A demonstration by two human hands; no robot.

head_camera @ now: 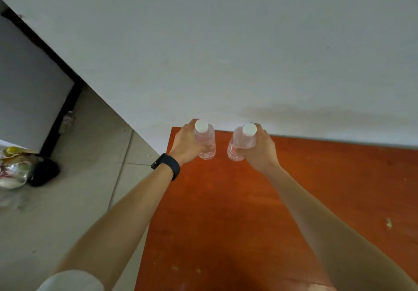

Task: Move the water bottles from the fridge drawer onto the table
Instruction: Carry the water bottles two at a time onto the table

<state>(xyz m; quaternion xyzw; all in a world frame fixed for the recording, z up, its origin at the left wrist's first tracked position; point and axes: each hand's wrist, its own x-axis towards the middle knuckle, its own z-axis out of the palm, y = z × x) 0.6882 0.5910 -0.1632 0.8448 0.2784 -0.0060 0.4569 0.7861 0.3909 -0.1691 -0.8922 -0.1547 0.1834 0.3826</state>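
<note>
bare table before wall

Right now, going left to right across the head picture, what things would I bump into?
crumpled bags → black wristband → left hand → left water bottle → right water bottle → right hand

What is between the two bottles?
Nothing but bare table, seen in the head view, between the left bottle and the right bottle.

One wide-angle view, worn on the head, looks forward and steeply down from above and behind the grip; the left hand holding the left bottle and the right hand holding the right bottle sit mid-frame, near the lens, with the table under the grip and the wall beyond it
</note>
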